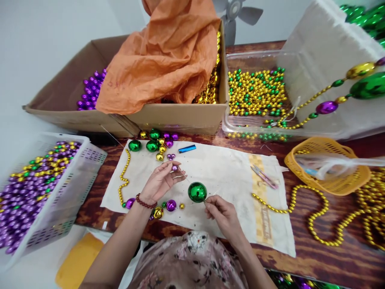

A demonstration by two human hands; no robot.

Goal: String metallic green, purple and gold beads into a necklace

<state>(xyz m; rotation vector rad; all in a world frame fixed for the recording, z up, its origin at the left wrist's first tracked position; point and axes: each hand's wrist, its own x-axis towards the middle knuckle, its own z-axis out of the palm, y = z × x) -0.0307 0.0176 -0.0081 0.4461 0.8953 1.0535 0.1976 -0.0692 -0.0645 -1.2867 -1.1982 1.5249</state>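
Note:
My left hand holds a small purple bead between thumb and fingertips. A thin thread runs down from there to a large shiny green bead. At that bead's lower right end, the thumb and finger of my right hand are pinched on the thread. Beneath my left wrist a row of strung beads lies on the cloth, with a purple bead and a gold bead. It continues left into a gold bead chain. Loose green beads and smaller gold and purple ones sit beyond my left hand.
A white cloth covers the table's middle, with a blue lighter and thread snips. Around it stand a cardboard box, a clear bin, a white basket and a yellow basket. Gold chain lies right.

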